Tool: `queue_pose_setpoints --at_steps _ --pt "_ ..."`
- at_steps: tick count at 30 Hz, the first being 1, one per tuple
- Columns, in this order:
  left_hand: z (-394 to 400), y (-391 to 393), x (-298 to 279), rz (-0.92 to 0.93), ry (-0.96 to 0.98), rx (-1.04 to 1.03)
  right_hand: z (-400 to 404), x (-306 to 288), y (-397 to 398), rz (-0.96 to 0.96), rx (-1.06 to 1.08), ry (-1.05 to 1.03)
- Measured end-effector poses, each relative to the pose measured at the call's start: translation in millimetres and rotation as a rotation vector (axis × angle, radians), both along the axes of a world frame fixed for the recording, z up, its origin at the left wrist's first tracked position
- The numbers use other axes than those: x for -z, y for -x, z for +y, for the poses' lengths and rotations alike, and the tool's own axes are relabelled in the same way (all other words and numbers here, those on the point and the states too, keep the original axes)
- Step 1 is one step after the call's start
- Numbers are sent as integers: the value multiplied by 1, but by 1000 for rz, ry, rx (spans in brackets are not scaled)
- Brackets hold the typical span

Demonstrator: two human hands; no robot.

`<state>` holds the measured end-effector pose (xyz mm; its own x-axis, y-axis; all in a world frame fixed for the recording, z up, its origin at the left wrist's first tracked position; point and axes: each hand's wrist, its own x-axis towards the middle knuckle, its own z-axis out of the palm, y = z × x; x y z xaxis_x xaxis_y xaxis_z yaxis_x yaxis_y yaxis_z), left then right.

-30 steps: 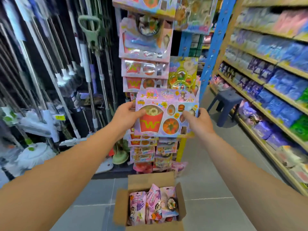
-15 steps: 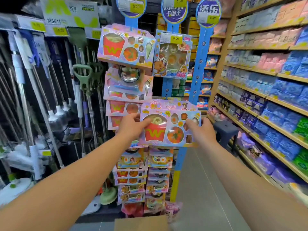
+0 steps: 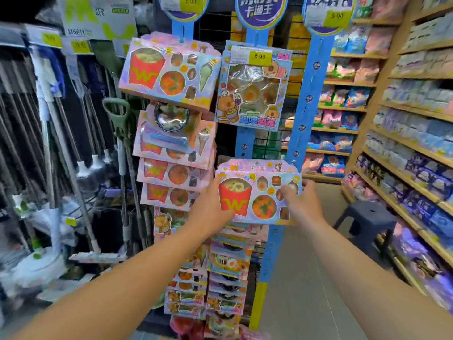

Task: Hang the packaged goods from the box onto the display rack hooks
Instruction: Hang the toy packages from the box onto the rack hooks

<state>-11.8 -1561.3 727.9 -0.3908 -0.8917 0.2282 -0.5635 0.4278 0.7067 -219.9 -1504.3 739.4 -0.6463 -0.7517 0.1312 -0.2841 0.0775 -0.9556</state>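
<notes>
Before the display rack (image 3: 300, 133), we hold a toy food set package (image 3: 257, 191) level in front of the middle column, below the bear-printed pack (image 3: 252, 87). Our left hand (image 3: 210, 212) grips its left edge and our right hand (image 3: 302, 204) its right edge. We judge the package's top should be raised to a free hook, which we cannot make out, and slid on squarely. Legible writing: a red fries carton marked "W", price tags reading "5.00", and a box (image 3: 98, 19) marked "M6611".
</notes>
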Motion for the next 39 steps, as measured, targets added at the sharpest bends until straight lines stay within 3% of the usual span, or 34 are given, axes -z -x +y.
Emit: queue_pose_setpoints --at_steps 9,14,20,30,39 --pt "-6 24 3 4 80 -65 -25 2 18 2 -9 109" --pt "-16 37 -5 -72 279 -146 -44 -16 20 31 -26 166" --pt "-25 45 -8 -247 241 -159 -57 -19 15 4 -19 240" --pt "-44 56 -8 -304 300 -127 -78 -20 16 24 25 289" --pt "-60 56 -6 -375 323 -96 -78 -6 25 155 25 171"
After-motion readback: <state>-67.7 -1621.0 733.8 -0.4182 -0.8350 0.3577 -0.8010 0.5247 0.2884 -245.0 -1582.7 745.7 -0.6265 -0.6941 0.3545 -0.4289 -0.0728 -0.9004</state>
